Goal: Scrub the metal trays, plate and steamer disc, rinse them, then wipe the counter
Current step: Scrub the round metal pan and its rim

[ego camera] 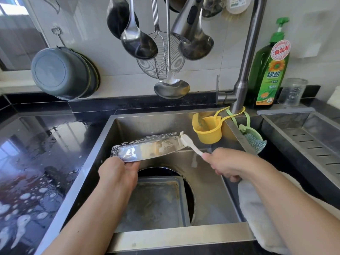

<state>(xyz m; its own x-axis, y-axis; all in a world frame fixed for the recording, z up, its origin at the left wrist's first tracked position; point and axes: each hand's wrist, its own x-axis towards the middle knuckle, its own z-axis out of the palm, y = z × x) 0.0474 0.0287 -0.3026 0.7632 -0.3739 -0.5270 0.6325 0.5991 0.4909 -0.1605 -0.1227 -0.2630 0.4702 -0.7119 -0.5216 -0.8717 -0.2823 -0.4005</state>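
At right, "食品用" is read on the green dish-soap bottle [269,70]. A soapy rectangular metal tray [145,149] is gripped by the left hand [117,174], a white brush [190,144] by the right hand [228,162], beside the wet black counter [36,153].

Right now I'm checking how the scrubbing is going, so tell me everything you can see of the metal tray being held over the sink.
The metal tray is shallow, rectangular and shiny, streaked with white suds and some yellowish residue. It is held tilted above the sink, its far end higher. The left hand grips its near corner; the white brush, held in the right hand, touches its far end. Another tray lies below it.
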